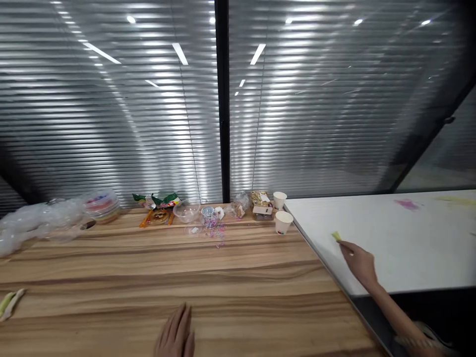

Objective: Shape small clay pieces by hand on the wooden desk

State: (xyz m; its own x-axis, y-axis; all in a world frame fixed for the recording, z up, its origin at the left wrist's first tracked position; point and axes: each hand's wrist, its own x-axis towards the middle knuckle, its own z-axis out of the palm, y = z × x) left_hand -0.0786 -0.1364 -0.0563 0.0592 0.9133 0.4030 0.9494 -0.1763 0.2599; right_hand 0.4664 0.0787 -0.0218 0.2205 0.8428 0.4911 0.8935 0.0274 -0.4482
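Near the bottom edge my left hand (175, 333) lies on the wood-grain table (230, 282), its fingers stretched out and holding nothing. Reaching over to the white table (420, 248) on the right, my right hand (360, 264) pinches a small yellow-green piece (336, 236) between its fingertips. What this piece is made of cannot be made out. On the white surface beyond that hand are a pink smear (407, 204) and a pale yellow patch (456, 200).
Paper cups (284, 223) stand by the seam between the tables. Along the back are a gold box (261, 203), scattered beads (217, 233), a clear bowl (187, 212), green packets (163, 200), stacked tubs (102, 206) and bubble wrap (40, 220). A yellow-green and whitish strip (12, 303) lies left.
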